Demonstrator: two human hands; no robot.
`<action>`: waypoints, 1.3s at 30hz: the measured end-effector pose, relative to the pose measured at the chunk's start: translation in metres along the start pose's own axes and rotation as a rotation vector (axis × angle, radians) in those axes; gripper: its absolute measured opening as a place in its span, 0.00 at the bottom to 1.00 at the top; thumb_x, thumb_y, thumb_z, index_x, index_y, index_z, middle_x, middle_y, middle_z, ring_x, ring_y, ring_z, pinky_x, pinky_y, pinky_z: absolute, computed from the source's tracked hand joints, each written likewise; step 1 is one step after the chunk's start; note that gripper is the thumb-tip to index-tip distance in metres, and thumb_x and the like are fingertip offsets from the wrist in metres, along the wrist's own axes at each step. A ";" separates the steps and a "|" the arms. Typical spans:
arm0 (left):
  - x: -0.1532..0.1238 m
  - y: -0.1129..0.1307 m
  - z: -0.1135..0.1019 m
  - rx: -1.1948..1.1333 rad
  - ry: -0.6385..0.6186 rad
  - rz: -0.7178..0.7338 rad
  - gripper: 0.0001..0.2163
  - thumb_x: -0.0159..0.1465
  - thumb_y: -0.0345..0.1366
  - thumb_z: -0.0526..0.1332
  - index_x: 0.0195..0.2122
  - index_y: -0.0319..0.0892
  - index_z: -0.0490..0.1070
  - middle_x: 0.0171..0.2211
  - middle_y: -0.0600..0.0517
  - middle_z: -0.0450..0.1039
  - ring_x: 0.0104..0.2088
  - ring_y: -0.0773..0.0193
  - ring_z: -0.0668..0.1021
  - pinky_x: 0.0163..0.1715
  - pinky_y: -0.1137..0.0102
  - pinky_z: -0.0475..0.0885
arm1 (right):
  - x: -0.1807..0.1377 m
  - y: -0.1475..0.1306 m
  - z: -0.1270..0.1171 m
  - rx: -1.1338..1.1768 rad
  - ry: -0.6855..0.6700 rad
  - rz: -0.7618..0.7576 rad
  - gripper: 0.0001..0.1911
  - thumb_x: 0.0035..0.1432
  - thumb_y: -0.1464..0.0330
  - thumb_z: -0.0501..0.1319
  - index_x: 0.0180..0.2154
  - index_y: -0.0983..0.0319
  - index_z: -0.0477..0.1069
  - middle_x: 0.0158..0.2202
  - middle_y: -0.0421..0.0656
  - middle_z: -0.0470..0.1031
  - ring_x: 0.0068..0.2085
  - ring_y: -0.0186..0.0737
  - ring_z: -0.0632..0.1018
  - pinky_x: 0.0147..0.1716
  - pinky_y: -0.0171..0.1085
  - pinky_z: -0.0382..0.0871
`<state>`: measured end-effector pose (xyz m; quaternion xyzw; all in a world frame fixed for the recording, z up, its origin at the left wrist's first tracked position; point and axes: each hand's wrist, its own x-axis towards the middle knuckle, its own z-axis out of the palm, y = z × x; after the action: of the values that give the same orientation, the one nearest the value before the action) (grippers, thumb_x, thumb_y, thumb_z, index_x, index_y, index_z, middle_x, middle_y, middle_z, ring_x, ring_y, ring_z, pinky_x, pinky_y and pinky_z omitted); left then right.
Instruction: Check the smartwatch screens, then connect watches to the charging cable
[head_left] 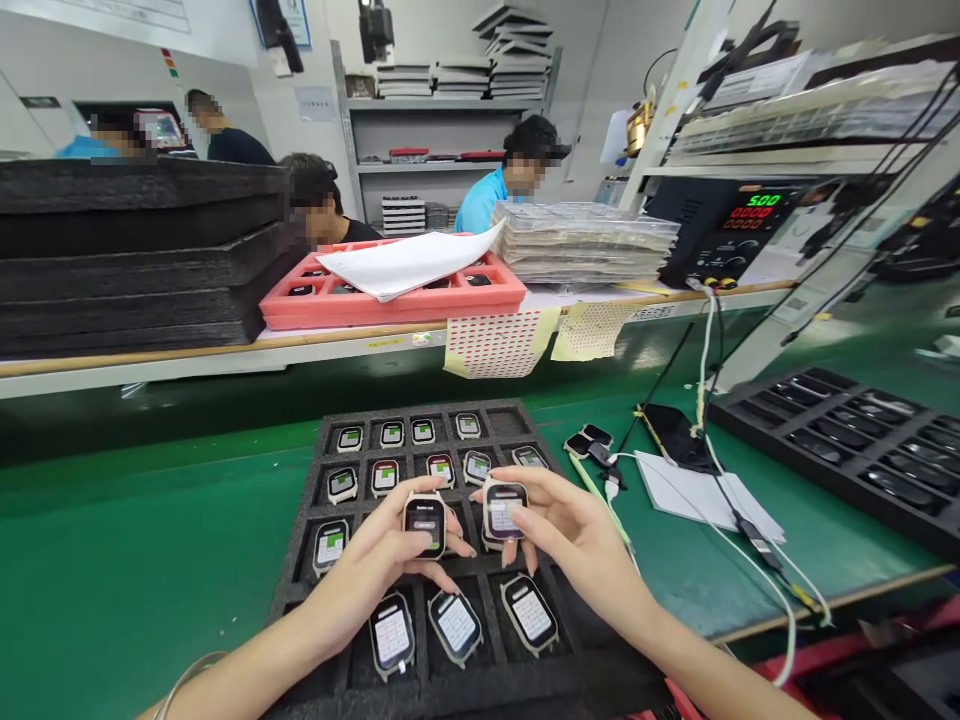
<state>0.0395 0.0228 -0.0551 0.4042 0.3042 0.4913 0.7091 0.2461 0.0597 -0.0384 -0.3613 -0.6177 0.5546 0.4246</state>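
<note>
My left hand [405, 545] grips a smartwatch [424, 524] without a strap, thumb on its lit screen. A second strapless smartwatch [504, 508] is held in my right hand [559, 520], its thumb touching the screen. Both are raised over a black foam tray [360, 692] divided into compartments. Several more smartwatch bodies lie in it, screens lit, some showing green patches and others pale lists. One of them, a watch with a pale screen [455, 624], sits just below my left fingers. My hands hide part of the tray's middle.
At right, a phone [675, 435], white paper [709, 495], cables and a green pen [589, 475] lie on the green mat. Beyond them stands another black tray [847, 440]. The shelf holds black foam trays [135, 250], a pink tray [390, 310] and a power supply [731, 230]. People sit behind.
</note>
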 end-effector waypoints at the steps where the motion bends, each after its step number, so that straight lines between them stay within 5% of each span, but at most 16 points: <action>1: -0.001 0.000 0.001 -0.013 -0.003 -0.007 0.18 0.62 0.30 0.57 0.53 0.42 0.65 0.41 0.44 0.71 0.42 0.52 0.76 0.37 0.61 0.74 | 0.000 0.000 0.000 -0.012 0.025 0.001 0.14 0.57 0.64 0.64 0.45 0.61 0.71 0.32 0.43 0.76 0.21 0.33 0.75 0.16 0.29 0.67; 5: -0.003 0.001 0.004 -0.028 -0.023 -0.025 0.19 0.58 0.29 0.59 0.52 0.42 0.67 0.40 0.44 0.72 0.42 0.52 0.76 0.40 0.60 0.73 | -0.002 -0.002 0.000 -0.014 0.087 -0.016 0.10 0.56 0.64 0.65 0.40 0.61 0.73 0.30 0.43 0.78 0.17 0.30 0.71 0.14 0.30 0.65; 10: -0.003 0.001 0.005 -0.034 -0.024 -0.034 0.18 0.58 0.27 0.59 0.50 0.42 0.68 0.38 0.45 0.72 0.42 0.52 0.76 0.40 0.59 0.72 | -0.009 -0.005 -0.001 0.036 0.024 -0.046 0.13 0.62 0.60 0.58 0.42 0.61 0.74 0.35 0.46 0.78 0.20 0.35 0.77 0.16 0.31 0.68; 18: -0.005 0.002 0.007 -0.040 -0.013 -0.038 0.19 0.57 0.26 0.58 0.51 0.42 0.67 0.38 0.45 0.73 0.42 0.52 0.76 0.41 0.59 0.72 | -0.013 -0.008 0.002 0.028 0.032 -0.027 0.13 0.58 0.63 0.63 0.45 0.60 0.73 0.30 0.42 0.74 0.20 0.33 0.76 0.16 0.29 0.67; 24: -0.005 0.003 0.008 -0.032 0.001 -0.035 0.21 0.55 0.26 0.60 0.51 0.43 0.67 0.37 0.46 0.73 0.41 0.54 0.76 0.41 0.59 0.72 | -0.015 -0.008 0.003 0.110 -0.112 0.029 0.24 0.55 0.70 0.66 0.54 0.59 0.66 0.39 0.47 0.76 0.31 0.39 0.80 0.23 0.32 0.74; 31: -0.005 0.001 0.008 -0.003 0.006 -0.030 0.20 0.56 0.27 0.61 0.51 0.44 0.67 0.38 0.46 0.73 0.41 0.52 0.76 0.41 0.58 0.72 | -0.015 -0.005 0.001 0.156 -0.157 0.018 0.21 0.56 0.69 0.64 0.52 0.58 0.67 0.40 0.47 0.77 0.32 0.40 0.80 0.24 0.33 0.74; 39: -0.006 -0.001 0.005 0.004 -0.014 -0.047 0.21 0.55 0.26 0.59 0.51 0.43 0.66 0.40 0.44 0.73 0.43 0.52 0.76 0.41 0.59 0.72 | -0.009 -0.005 0.004 0.023 0.079 0.022 0.11 0.56 0.63 0.65 0.39 0.62 0.73 0.30 0.43 0.76 0.15 0.27 0.70 0.12 0.27 0.64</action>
<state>0.0419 0.0161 -0.0533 0.4017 0.3096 0.4709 0.7218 0.2456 0.0492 -0.0347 -0.3846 -0.5900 0.5516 0.4468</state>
